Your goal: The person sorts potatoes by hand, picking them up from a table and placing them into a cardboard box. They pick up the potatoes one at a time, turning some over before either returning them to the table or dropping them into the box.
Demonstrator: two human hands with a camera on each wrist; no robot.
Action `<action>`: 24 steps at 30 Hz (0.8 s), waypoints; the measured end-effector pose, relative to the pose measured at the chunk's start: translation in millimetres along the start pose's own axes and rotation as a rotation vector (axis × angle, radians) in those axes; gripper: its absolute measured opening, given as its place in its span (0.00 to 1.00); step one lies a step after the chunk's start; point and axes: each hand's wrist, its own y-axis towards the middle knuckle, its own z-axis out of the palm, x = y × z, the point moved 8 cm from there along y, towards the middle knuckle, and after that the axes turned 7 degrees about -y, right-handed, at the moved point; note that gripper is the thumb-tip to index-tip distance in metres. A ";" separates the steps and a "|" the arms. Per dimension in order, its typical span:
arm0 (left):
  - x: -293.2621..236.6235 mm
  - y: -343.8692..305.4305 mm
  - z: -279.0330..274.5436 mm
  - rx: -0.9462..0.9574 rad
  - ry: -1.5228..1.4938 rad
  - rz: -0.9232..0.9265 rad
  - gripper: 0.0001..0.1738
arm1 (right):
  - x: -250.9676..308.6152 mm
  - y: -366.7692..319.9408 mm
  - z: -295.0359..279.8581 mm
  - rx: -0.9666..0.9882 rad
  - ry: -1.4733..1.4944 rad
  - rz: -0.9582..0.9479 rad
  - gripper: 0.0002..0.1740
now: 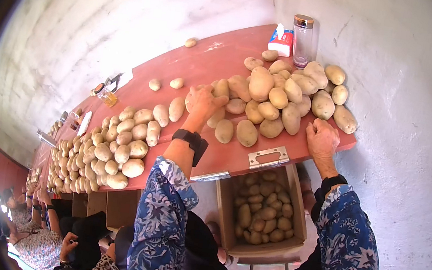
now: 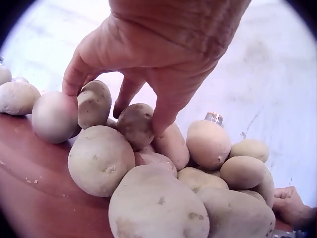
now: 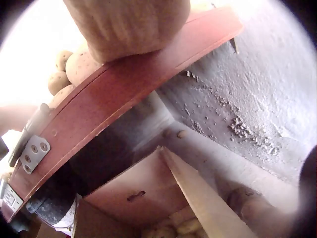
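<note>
A heap of potatoes [image 1: 268, 110] covers the right part of the red table [image 1: 215, 54]. At the left end of the heap my left hand [image 1: 203, 105] reaches down from above. In the left wrist view its thumb and fingers bend round a brownish potato [image 2: 136, 126], and another finger touches the potato [image 2: 94, 104] beside it. My right hand [image 1: 323, 140] rests at the table's front edge, right of the heap, fingers curled in and nothing visible in them. The heel of that hand fills the top of the right wrist view.
Many more potatoes [image 1: 112, 146] lie packed along the table's left. Under the front edge stands a cardboard box [image 1: 221, 211] of potatoes. A glass bottle [image 1: 303, 43] and tissue pack [image 1: 281, 41] stand at the back by the wall. Other people [image 1: 40, 227] sit at far left.
</note>
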 end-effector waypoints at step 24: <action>10.0 -122.0 -14.9 0.437 -1.938 -0.093 0.35 | 3.4 -1.5 -3.8 -0.024 -0.008 -0.014 0.13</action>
